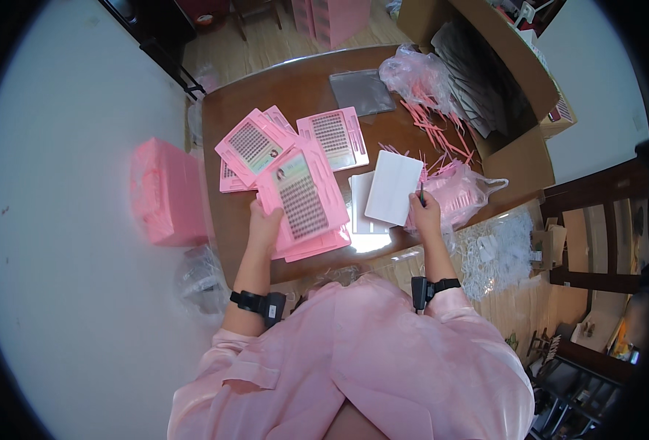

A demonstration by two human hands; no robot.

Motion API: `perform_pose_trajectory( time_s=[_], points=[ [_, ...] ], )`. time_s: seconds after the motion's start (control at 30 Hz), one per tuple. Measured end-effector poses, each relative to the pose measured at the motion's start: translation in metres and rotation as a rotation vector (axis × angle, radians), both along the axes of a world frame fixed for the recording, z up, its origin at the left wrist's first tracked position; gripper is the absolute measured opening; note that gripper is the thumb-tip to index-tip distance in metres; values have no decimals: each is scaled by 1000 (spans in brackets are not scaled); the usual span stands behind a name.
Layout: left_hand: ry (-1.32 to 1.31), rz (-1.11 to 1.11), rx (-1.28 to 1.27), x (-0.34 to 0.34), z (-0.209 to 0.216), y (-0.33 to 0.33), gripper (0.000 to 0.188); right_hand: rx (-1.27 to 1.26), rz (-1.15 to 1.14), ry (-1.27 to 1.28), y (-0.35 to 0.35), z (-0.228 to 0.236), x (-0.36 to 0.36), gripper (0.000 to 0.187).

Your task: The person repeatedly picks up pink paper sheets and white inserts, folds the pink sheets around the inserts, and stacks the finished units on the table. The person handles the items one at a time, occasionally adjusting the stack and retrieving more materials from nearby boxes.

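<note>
My left hand (266,227) grips the lower left edge of a pink eyelash tray (302,196), whose window shows rows of dark lash clusters. More pink trays lie beneath and beyond it, one tray (252,144) at the left and another tray (331,139) near the table's middle. My right hand (427,213) is closed at the right edge of a white rectangular panel (393,188), tilted above the table. A slim dark tool (422,193), perhaps tweezers, sticks up from the same fingers. Partly covered by the panel, a white flat piece (360,209) lies on the table.
On the brown table (280,92) lie a grey clear sheet stack (362,92), a plastic bag (415,73), loose pink strips (434,132) and a bag of pink pieces (460,196). An open cardboard box (524,55) stands right. A pink wrapped block (167,194) is beyond the left edge.
</note>
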State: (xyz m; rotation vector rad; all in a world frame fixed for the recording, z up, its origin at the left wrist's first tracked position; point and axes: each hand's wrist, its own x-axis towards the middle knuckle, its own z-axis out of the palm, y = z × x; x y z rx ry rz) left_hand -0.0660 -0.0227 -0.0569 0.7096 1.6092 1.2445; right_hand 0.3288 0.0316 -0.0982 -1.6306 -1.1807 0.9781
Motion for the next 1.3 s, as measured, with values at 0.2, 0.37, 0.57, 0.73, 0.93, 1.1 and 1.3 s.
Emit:
perform_pose_trajectory(
  time_s=[0.2,0.37,0.57,0.73,0.93,1.1,1.3],
  points=[
    [254,207,122,-47,21,92,82,-191,64,303,-20,30,-11,13],
    [347,9,240,-11,46,80,100,-253,166,409,-31,62,-53,14],
    [-976,-599,309,69,56,22,101,-409,397,601,-37,90,-109,13],
    [-1066,-542,225,61,71,0,103,-298,375,372,-51,92,-135,20],
    [-911,-644,249,42,65,-15,104,81,321,-367,-61,103,-148,34],
    [-911,-705,158,35,40,-27,100,98,474,-391,-70,114,-178,33],
    [-934,-599,218,2,36,-28,106,-65,947,-531,-131,97,-129,34]
  ],
)
